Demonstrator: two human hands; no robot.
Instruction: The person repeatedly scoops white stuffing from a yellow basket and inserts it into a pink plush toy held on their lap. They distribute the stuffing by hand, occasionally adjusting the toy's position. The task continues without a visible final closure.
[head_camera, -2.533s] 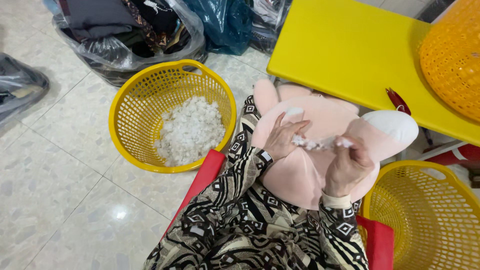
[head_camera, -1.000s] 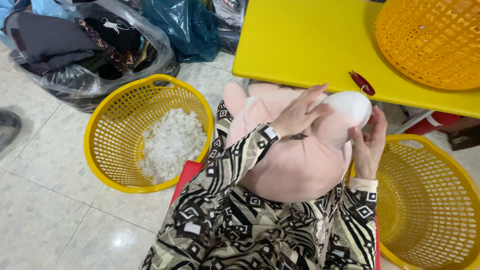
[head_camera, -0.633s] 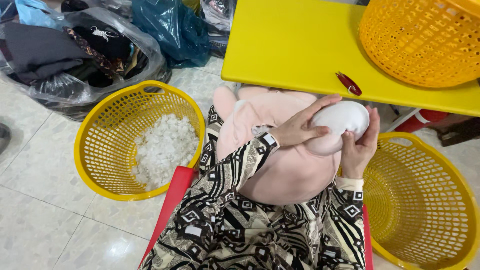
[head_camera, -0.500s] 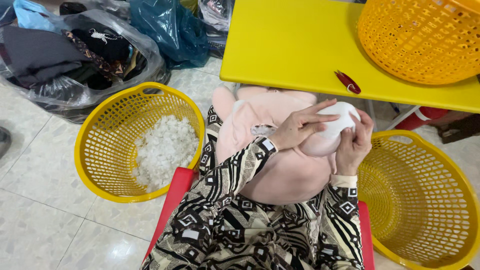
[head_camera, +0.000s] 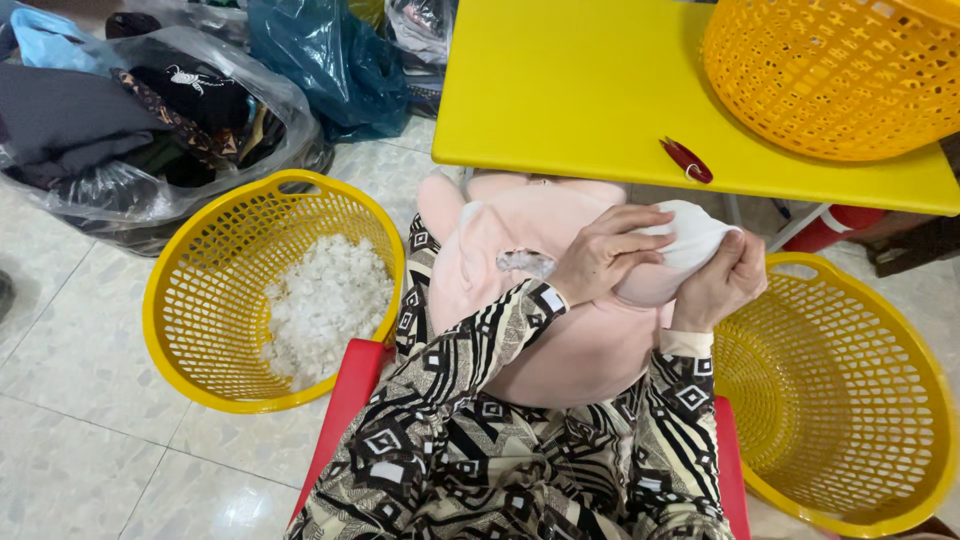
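A pink plush toy (head_camera: 520, 235) lies on my lap, with a rounded white end (head_camera: 690, 240) turned toward the yellow table. My left hand (head_camera: 600, 250) grips that end from the left, fingers curled over the white fabric. From the right my right hand (head_camera: 725, 285) squeezes the same end. A tuft of white stuffing (head_camera: 525, 262) pokes out of the toy beside my left wrist. On the floor to my left stands a yellow basket (head_camera: 190, 340) holding a heap of white stuffing (head_camera: 325, 305).
A second yellow basket (head_camera: 880, 400) stands at my right. The yellow table (head_camera: 560, 90) carries an orange basket (head_camera: 830, 70) and a small red tool (head_camera: 685, 160). Plastic bags of dark clothes (head_camera: 130, 120) and a teal bag (head_camera: 320, 55) lie on the tiled floor. I sit on a red seat (head_camera: 345, 400).
Earlier my hands pulled white stuffing from the toy's middle. Both hands then moved up to its white end and have closed on it, squeezing it flatter.
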